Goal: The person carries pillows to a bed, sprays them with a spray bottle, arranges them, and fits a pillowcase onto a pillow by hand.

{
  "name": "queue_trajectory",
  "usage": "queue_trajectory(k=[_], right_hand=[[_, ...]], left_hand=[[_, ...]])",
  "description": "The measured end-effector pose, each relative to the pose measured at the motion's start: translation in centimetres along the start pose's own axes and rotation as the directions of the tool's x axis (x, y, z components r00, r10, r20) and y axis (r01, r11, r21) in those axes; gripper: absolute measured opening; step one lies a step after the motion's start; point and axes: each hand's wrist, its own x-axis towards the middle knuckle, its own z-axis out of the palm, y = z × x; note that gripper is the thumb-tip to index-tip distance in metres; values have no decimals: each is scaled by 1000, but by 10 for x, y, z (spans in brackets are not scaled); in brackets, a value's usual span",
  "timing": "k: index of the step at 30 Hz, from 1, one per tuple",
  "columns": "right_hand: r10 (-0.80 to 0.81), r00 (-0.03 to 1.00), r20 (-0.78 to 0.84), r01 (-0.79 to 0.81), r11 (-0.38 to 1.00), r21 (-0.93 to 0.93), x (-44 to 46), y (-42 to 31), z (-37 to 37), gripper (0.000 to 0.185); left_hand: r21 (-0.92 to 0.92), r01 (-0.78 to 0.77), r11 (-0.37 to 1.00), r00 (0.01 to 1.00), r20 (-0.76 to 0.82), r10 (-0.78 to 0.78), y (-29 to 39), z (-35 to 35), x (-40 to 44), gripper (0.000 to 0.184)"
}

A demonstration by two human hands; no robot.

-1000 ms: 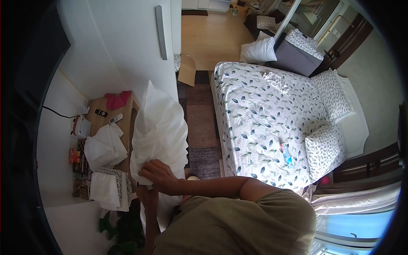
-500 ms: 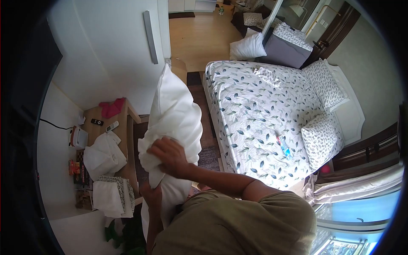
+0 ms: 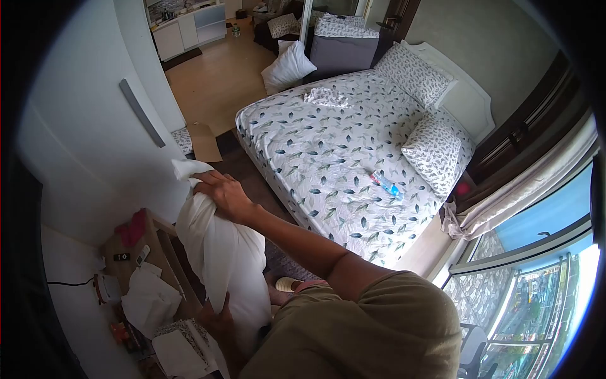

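Note:
A white pillow (image 3: 243, 268) stands upright against my body, with loose white fabric gathered round its upper part. My right hand (image 3: 222, 192) is closed on the fabric near the top, and a flap of it sticks out to the left past my fingers. Lower down, my left hand (image 3: 216, 316) grips the fabric's edge at the pillow's left side; its fingers are partly in shadow. My right arm reaches across in front of the bed.
A bed (image 3: 315, 158) with leaf-patterned sheet and pillows lies to the right. At the left, a wooden table (image 3: 158, 252) bears remotes and white cloths. Cardboard (image 3: 204, 142) lies by the wardrobe (image 3: 82, 120). A slipper (image 3: 287, 284) shows below.
My right hand has moved up and away to the top of the pillow, drawing fabric with it. My left hand stays low. The view has turned, showing more of the window.

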Motion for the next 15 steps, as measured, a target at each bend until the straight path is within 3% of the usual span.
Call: queue_trajectory(k=[1,3,5,7,9,11,13,15], right_hand=[[3,1000,-2,-3,1000,-5,1,6,3,29],[210,977,32,-212,972,103,2,19,9,25],[253,967,-30,-250,965,78,-1,38,20,30],[395,918,39,-396,918,17,-3,41,18,30],[355,933,52,-357,933,44,-7,36,15,38],[110,991,-78,-108,994,29,-7,23,10,50],[142,988,-66,-139,989,40,-7,18,9,58],[164,981,101,-191,897,399,-3,22,10,52]], left_hand=[[34,9,999,1000,26,-9,-3,-1,-1,19],[13,-4,1000,1000,25,4,-9,2,-8,20],[-9,-17,1000,1000,20,18,-19,4,-15,20],[-5,102,995,988,120,-101,-28,3,-20,32],[35,101,994,988,111,-105,-28,-4,-20,33],[75,106,991,989,99,-114,-29,-5,-19,34],[-78,154,985,987,61,-149,-31,-7,-22,38],[-35,116,993,993,19,-115,-37,-3,-25,37]])
